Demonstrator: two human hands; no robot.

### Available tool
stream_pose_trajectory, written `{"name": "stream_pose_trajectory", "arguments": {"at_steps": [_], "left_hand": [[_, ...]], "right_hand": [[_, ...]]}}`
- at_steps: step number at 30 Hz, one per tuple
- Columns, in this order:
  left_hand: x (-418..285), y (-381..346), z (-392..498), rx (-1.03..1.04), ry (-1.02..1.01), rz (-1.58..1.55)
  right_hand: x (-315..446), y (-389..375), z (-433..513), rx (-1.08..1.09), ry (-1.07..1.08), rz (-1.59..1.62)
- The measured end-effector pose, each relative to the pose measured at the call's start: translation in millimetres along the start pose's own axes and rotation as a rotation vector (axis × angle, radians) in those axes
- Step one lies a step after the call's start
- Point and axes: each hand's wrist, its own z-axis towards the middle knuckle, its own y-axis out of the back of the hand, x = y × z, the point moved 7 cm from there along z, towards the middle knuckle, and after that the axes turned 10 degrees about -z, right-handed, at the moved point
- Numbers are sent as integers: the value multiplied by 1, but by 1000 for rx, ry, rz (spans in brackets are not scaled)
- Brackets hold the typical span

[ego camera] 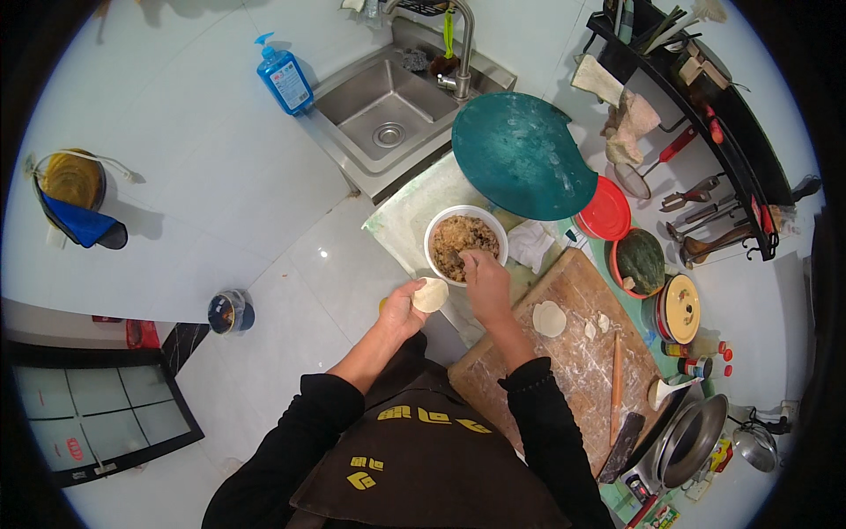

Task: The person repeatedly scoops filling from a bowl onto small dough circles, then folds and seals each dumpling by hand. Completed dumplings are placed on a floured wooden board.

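My left hand holds a round, flat dough wrapper just in front of a white bowl. Inside the bowl is a brown, crumbly filling. Over the bowl's near right side, my right hand grips a spoon whose end sits in the filling. To the right, a floured wooden board bears more round wrappers, small dough pieces and a thin wooden rolling pin.
Behind the bowl lie a teal round board and a red lid. A steel sink with a blue pump bottle stands farther back. A dark green squash, lidded pot, bottles and pan line the right.
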Motion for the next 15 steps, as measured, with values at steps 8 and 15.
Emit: {"name": "stream_pose_trajectory", "arguments": {"at_steps": [8,15], "left_hand": [[-9,-2,-3,-9,-78,70],[-21,-14,-2,70,-184,275]], "right_hand": [[11,-24,-5,38,139,-44],[-2,-18,-11,20,-1,217]]}}
